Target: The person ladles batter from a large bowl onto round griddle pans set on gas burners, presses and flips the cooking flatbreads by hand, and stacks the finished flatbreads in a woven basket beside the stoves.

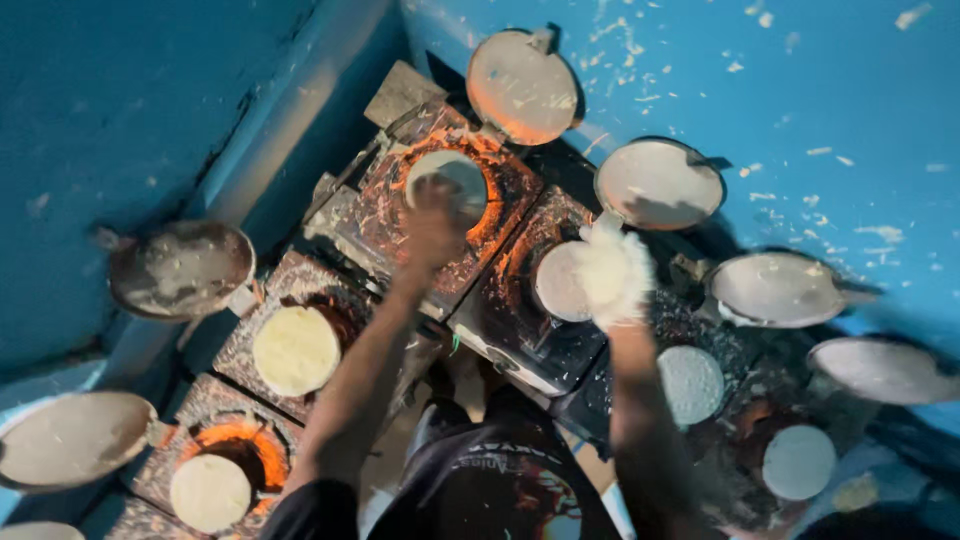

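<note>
Pale round batter-coated pan (452, 180) lay over glowing stove opening, under left hand (432, 222); grip indiscernible | right hand (612, 272), white-coated, fingers spread, rested on second pale round disc (560, 283) | both forearms extended forward

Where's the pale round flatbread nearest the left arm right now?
In the head view, the pale round flatbread sits left of centre on a square stove beside the left forearm, below the tilted round lid against the blue wall.

My left hand (432, 215) is blurring over a round disc (452, 180); my right hand (612, 272), flour-white, is hiding another disc's (556, 285) edge.
</note>
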`<state>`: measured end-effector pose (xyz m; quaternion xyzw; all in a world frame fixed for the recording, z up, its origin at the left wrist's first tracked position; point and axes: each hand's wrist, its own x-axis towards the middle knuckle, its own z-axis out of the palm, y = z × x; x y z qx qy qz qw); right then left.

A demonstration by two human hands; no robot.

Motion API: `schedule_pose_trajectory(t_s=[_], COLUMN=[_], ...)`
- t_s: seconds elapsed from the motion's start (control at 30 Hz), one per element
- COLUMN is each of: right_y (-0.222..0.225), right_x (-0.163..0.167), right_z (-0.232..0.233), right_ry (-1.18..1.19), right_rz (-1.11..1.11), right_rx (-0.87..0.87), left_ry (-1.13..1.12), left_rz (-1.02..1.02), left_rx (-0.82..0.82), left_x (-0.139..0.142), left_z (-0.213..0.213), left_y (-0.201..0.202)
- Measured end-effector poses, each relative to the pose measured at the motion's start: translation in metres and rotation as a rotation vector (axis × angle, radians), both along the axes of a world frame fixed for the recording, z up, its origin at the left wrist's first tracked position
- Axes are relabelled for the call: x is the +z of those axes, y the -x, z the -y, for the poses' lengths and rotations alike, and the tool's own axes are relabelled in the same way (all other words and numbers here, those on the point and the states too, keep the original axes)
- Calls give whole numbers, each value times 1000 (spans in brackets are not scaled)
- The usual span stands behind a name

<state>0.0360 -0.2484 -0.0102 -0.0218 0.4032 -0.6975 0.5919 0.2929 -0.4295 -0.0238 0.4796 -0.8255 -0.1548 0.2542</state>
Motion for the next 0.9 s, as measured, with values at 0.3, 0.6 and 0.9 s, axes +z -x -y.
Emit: schedule_pose_trajectory(t_s=[0.3, 0.6, 0.9], right_y=[-61, -140, -256], right_x=[63, -33, -59], right_z=[62, 202, 185], right_ry=[-13, 454, 103], right_rz=[-235, -2022, -2565], right_rx=[176, 635, 893], left_ry=[-282, -355, -330], left_rz=[-10, -715, -60], left_rx=[446, 192, 288], left_x=[-9, 69, 15], left_z=[16, -28, -178], left_y=[-3, -275, -347])
